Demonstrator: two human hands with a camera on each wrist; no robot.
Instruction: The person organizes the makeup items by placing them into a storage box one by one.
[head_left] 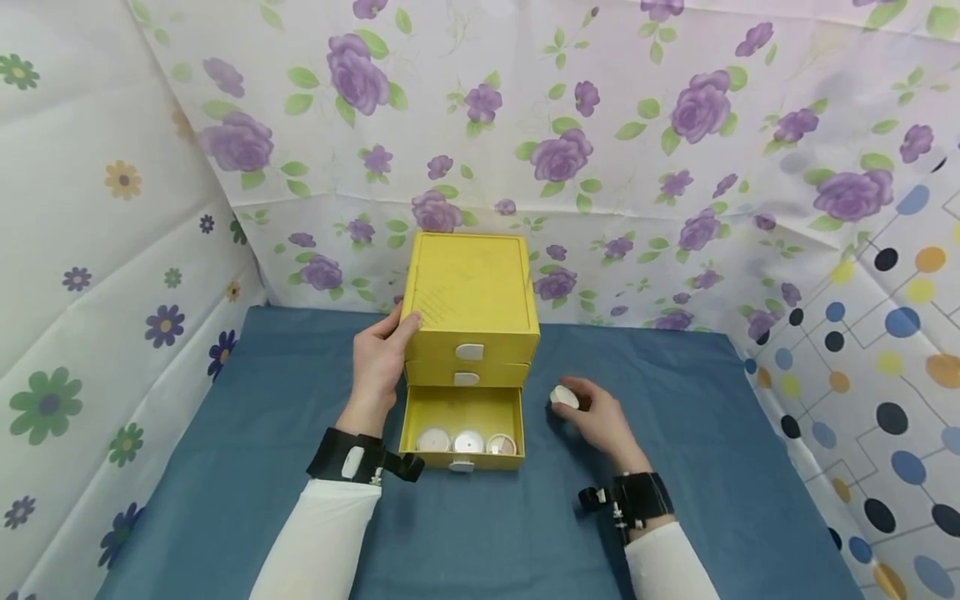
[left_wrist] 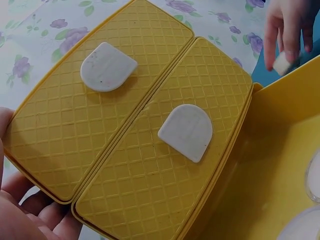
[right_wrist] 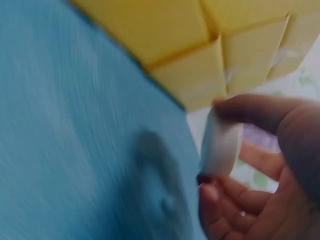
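Observation:
A yellow box of stacked drawers (head_left: 472,283) stands on the blue cloth, its bottom drawer (head_left: 457,404) pulled out. In the head view my left hand (head_left: 377,358) grips the box's upper left side, thumb at the front top edge. Three round white-rimmed pieces (head_left: 468,442) lie along the front of that drawer; what they are is unclear. To the right of the box, my right hand (head_left: 600,417) pinches a thick white disc (right_wrist: 222,142) between thumb and fingers, above the cloth. White tabs (left_wrist: 187,132) serve as pulls on the two closed drawers above.
Blue cloth (head_left: 262,517) covers the surface around the box. Behind it hangs a white sheet with purple flowers (head_left: 562,158). Patterned sheets also stand at the left (head_left: 90,333) and right sides (head_left: 885,375).

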